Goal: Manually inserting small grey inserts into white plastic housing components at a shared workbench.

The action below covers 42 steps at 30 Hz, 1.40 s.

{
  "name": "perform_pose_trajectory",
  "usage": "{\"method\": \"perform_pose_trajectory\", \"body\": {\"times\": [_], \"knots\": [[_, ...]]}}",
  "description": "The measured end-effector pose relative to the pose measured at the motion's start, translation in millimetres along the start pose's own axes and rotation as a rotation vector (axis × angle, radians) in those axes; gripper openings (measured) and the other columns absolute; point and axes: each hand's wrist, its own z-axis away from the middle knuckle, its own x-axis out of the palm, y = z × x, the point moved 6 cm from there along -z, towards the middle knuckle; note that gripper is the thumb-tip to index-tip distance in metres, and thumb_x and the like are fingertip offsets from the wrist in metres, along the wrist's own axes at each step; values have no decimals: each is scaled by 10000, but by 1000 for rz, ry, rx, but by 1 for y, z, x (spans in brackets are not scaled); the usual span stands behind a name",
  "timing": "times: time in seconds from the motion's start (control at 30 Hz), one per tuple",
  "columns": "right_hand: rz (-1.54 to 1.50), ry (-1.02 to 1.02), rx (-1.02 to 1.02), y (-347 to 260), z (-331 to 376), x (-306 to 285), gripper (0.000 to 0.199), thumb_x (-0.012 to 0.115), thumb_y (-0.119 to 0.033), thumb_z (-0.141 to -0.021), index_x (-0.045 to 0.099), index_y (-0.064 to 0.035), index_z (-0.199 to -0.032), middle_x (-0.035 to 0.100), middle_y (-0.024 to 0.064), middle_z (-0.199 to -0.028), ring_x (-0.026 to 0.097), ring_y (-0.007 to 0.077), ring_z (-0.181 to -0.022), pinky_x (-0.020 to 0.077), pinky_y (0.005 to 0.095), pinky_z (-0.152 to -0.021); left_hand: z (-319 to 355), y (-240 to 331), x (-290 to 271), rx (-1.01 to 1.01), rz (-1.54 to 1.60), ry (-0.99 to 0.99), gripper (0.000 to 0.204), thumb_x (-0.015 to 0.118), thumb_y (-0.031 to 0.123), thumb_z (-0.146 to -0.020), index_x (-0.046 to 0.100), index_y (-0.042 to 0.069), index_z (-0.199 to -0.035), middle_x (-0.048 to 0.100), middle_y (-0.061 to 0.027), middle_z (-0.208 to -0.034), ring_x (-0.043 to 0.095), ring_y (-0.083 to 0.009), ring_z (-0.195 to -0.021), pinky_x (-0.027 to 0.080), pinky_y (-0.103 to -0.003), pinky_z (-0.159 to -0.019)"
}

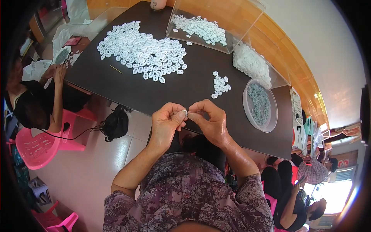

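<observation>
Close together at the table's near edge, both my hands are closed in a pinch. My left hand (165, 123) grips a small white piece (186, 112) between thumb and forefinger. The fingertips of my right hand (211, 120) meet it from the other side; whatever they pinch is too small to make out. Beyond my hands lies a small cluster of white oval pieces with two holes (220, 85). A much larger heap of the same white oval pieces (145, 52) spreads over the far left. To the right stands a round clear tub (273, 116) of small grey-blue parts (259, 104).
A clear plastic bin (234, 43) holding white pieces (201, 29) and a bag of whitish pieces (251, 63) line the dark table's (185, 91) far side. A thin yellowish stick (116, 69) lies left. Other people sit at left, near a pink chair (38, 145), and lower right.
</observation>
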Motion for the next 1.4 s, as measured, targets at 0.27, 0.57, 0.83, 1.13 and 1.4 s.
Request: {"method": "perform_pose_trajectory", "body": {"times": [0.27,0.57,0.83,1.13,1.4], "knots": [[-34,17,-52,4,0,2,115,662,-11,-786,614,-14,-890,580,50,-793,555,111,-686,460,246,-602,1,-1,0,-11,-29,4,91,574,87,-907,586,2,-937,590,-19,-783,523,-50,-639,418,-174,-542],[-30,22,-39,4,0,5,102,668,-10,-779,617,-17,-866,569,44,-772,542,101,-669,448,243,-585,3,-4,-2,47,-66,17,65,573,73,-902,590,15,-928,580,5,-777,513,-45,-633,412,-174,-539],[63,38,-42,7,0,12,113,658,18,-784,621,-3,-888,586,19,-781,544,71,-735,451,219,-665,5,-7,-3,247,-303,133,88,599,89,-892,589,8,-924,572,4,-765,519,-60,-639,421,-186,-552],[-12,138,-161,-1,-5,11,124,663,9,-748,620,-33,-857,587,70,-740,558,215,-709,453,306,-627,-1,0,-5,167,-6,96,87,569,39,-899,595,-26,-950,588,-23,-766,533,-58,-636,424,-177,-532],[-37,116,-75,10,-5,15,63,630,4,-758,607,-29,-806,572,73,-739,536,219,-702,441,318,-622,2,-5,-4,153,-6,109,97,569,19,-890,599,-43,-958,618,-60,-790,567,-91,-650,467,-207,-554]]}}
